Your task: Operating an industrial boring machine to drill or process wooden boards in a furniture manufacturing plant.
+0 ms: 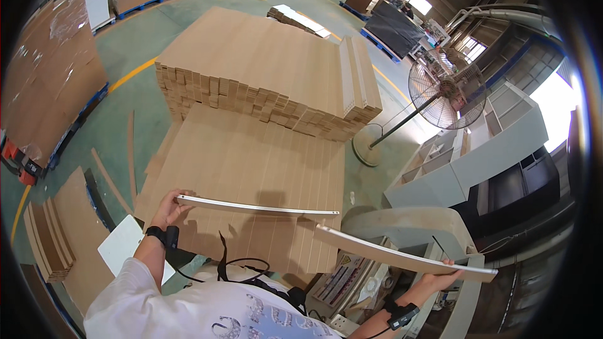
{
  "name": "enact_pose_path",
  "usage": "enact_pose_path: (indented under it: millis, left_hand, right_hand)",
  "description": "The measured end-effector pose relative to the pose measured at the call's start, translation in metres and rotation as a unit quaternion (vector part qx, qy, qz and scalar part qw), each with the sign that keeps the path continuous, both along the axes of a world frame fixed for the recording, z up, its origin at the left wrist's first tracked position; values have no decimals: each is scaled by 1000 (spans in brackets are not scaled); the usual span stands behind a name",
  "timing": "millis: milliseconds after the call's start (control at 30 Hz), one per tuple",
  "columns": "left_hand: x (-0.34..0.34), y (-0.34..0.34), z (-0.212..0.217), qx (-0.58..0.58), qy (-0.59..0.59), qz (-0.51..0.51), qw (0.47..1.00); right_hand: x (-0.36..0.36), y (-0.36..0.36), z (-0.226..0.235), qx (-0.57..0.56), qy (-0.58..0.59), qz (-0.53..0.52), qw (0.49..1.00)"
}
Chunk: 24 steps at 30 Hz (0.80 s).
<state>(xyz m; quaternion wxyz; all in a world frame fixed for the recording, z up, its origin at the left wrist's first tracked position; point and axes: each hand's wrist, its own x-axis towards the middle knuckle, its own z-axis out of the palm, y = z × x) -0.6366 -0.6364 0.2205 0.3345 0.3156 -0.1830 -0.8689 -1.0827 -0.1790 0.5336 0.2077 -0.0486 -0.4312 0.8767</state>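
Note:
My left hand (168,209) grips the left end of a narrow board with a white edge (257,205), fingers closed around it. This board lies over a layer of long wood-coloured boards (251,144) in front of me; I cannot tell whether it touches them. In my right hand (441,278) is a second narrow board, with a white edge and tan face (389,254), gripped near its right end. It slants from the layer's front right corner out over a machine. The two boards' inner ends are close together, apart by a small gap.
Behind the layer rises a tall stack of wood-coloured boards (251,44). A standing fan (445,88) is at the right, near pale cabinets (465,163). A machine (414,223) stands at my right. Wrapped pallet goods (56,75) and loose strips (130,157) are at the left.

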Motion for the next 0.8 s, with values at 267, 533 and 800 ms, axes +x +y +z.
enact_pose_path:
  millis: [267, 533, 800]
  left_hand:
    - [-1, 3, -20, -138, -97, 23, 985]
    - [6, -12, -78, -298, -451, 1, 841]
    - [-24, 4, 8, -336, -592, -62, 730]
  right_hand:
    - [-4, 17, -25, -56, -3, -89, 995]
    - [0, 11, -41, -76, -14, -100, 992]
    - [20, 10, -51, -124, -47, -107, 985]
